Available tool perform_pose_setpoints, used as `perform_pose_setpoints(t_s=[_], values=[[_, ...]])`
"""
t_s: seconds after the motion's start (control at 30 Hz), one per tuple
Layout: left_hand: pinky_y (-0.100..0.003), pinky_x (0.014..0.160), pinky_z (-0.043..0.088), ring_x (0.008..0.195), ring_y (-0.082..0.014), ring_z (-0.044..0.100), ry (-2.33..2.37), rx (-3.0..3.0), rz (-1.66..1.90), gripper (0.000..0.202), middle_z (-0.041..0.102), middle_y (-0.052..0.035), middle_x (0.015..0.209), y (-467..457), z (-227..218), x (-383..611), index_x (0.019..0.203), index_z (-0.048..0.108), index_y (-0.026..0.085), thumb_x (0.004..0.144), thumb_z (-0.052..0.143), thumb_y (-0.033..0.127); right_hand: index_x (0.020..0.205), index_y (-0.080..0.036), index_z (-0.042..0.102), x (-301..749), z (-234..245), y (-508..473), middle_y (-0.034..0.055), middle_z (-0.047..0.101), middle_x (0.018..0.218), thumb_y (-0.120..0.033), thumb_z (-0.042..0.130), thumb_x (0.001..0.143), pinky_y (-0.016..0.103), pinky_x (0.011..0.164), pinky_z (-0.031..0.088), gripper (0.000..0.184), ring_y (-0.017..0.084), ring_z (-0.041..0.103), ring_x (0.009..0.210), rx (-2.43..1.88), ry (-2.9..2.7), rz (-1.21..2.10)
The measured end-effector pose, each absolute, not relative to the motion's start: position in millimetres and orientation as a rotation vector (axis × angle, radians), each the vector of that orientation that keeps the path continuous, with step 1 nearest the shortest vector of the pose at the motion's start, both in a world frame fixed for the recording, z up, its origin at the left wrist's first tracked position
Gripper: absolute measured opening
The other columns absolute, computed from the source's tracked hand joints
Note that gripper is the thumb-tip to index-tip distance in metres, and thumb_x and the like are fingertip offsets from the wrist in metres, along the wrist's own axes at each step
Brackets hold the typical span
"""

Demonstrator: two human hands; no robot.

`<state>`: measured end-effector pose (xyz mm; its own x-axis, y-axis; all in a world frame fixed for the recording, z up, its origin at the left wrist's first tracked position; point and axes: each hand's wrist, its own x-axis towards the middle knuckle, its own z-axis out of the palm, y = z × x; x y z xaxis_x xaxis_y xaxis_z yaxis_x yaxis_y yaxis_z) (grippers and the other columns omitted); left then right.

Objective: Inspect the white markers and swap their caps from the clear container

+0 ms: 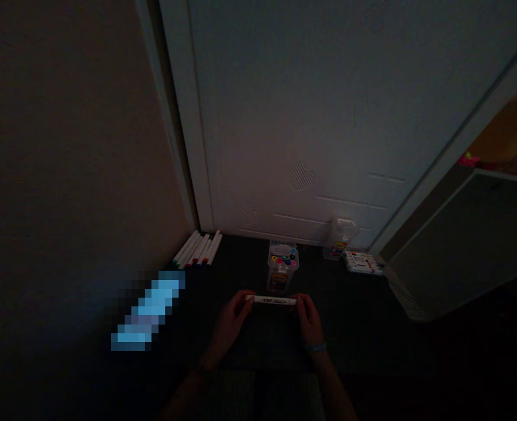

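Note:
A white marker (271, 300) lies level between my two hands, low in the middle of the dim head view. My left hand (230, 321) pinches its left end and my right hand (307, 318) pinches its right end. A light band circles my right wrist. Just behind the marker stands a clear tub of markers (282, 270) with coloured caps showing at its top.
A row of several white markers (198, 249) lies at the back left by the wall. A clear lid or container (339, 237) and a flat pack of markers (362, 262) sit at the back right against a white door (311, 117). A blurred bright patch (148, 310) lies at left.

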<state>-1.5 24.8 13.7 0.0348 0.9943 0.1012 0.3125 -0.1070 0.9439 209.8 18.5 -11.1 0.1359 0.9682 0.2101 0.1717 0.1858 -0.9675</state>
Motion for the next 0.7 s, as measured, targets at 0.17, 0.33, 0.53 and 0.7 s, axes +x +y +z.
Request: perform_pose_setpoints(t_s=[0.17,0.33,0.53,0.7], values=[[-0.025,0.071,0.043,0.078,-0.0175,0.056,1.382,1.523,1.114,0.037,0.062,-0.0021,0.083,24.1,17.5,-0.2,0.099,0.059,0.02,0.082,0.041,0.047,0.092,-0.018,0.056,209.7,-7.3,17.2,0.0001,0.055,0.07,-0.043,0.038,0.088,0.023,0.062,0.039,0.031,0.013,0.05,0.065,-1.236,-1.303,0.863],[-0.024,0.068,0.043,0.074,-0.017,0.056,1.385,1.523,1.107,0.039,0.061,-0.0012,0.079,24.4,16.3,0.0,0.099,0.059,0.02,0.082,0.04,0.049,0.091,-0.019,0.056,209.1,-5.9,17.0,0.0001,0.054,0.069,-0.044,0.037,0.088,0.023,0.062,0.039,0.032,0.013,0.05,0.065,-1.235,-1.305,0.868],[-0.024,0.065,0.042,0.069,-0.0162,0.055,1.4,1.562,1.11,0.038,0.057,0.0002,0.071,24.7,12.9,-1.3,0.097,0.059,0.02,0.082,0.04,0.049,0.09,-0.019,0.057,209.0,-7.7,17.3,-0.0001,0.055,0.069,-0.047,0.038,0.087,0.023,0.061,0.04,0.034,0.014,0.051,0.065,-1.25,-1.285,0.878],[-0.023,0.062,0.04,0.066,-0.0147,0.052,1.411,1.557,1.103,0.038,0.057,0.0008,0.071,26.2,9.7,-1.6,0.09,0.059,0.019,0.082,0.039,0.051,0.084,-0.018,0.057,210.1,-8.2,16.9,-0.002,0.053,0.063,-0.048,0.039,0.087,0.022,0.057,0.038,0.035,0.012,0.049,0.059,-1.26,-1.302,0.876]])
